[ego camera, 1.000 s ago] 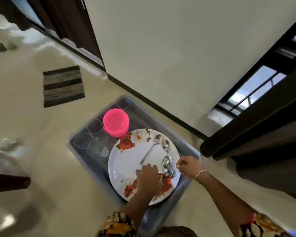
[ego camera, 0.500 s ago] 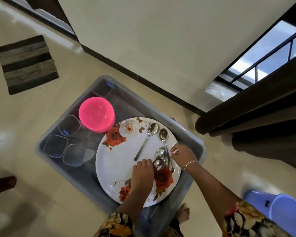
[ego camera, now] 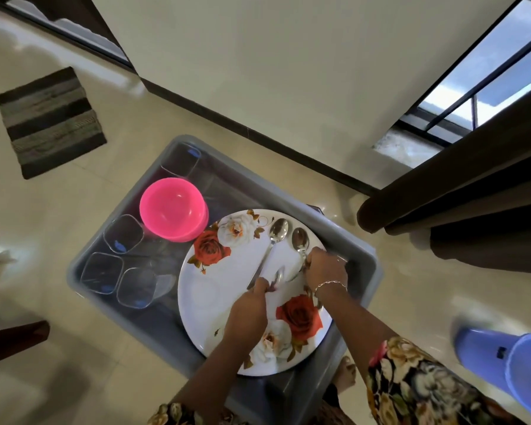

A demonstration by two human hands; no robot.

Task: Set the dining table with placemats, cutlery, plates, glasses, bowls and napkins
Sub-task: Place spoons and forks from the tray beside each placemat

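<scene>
Since half a second ago the spoon bowls that lay between the two hands have shifted, and one small spoon [ego camera: 279,275] now stands tilted and blurred at the tips of the left hand [ego camera: 252,308], whose curled fingers pinch its lower end just above the middle of the plate [ego camera: 215,289]. Just right of it, the right hand [ego camera: 327,268], with a thin chain at the wrist, has its fingers curled round the handle of a second spoon [ego camera: 299,239], whose bowl lies flat toward the plate's upper right edge. A third spoon [ego camera: 278,230] lies untouched beside that one, its handle slanting down toward the left fingertips. The plate is white with red and cream roses and rests over the lower right part of a grey tub [ego camera: 362,259] set on the tiled floor [ego camera: 58,210]. At the plate's upper left a pink bowl [ego camera: 172,207] sits in the tub, and clear square glasses [ego camera: 123,233] stand left of it, with one more in the tub's upper corner. Further out, a striped mat [ego camera: 48,121] lies at the upper left of the frame, a dark curtain [ego camera: 457,185] hangs at the right, and a blue jug [ego camera: 524,372] stands at the lower right.
</scene>
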